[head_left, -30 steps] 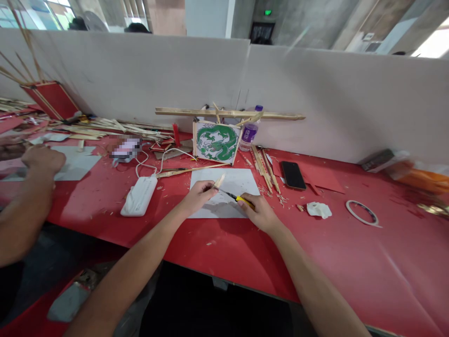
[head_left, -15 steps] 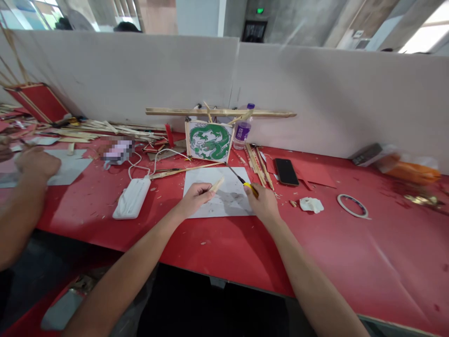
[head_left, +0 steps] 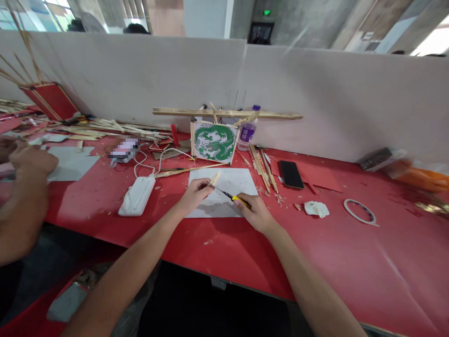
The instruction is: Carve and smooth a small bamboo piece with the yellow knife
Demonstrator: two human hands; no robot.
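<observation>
My left hand is closed around a short pale bamboo stick that points up and to the right. My right hand grips a yellow-handled utility knife, its dark blade reaching left to the stick just below its tip. Both hands hover over a white sheet of paper lying on the red table. Behind the paper stands a small framed panel with a green dragon under a long bamboo crossbar.
A white power strip lies left of the paper. Bamboo sticks, a black phone, a crumpled tissue and a tape ring lie to the right. A purple-labelled bottle stands at the grey partition. Another person's arm works at far left.
My right hand swung the knife away toward the upper right, then brought the blade back against the stick. My left hand kept hold of the stick.
</observation>
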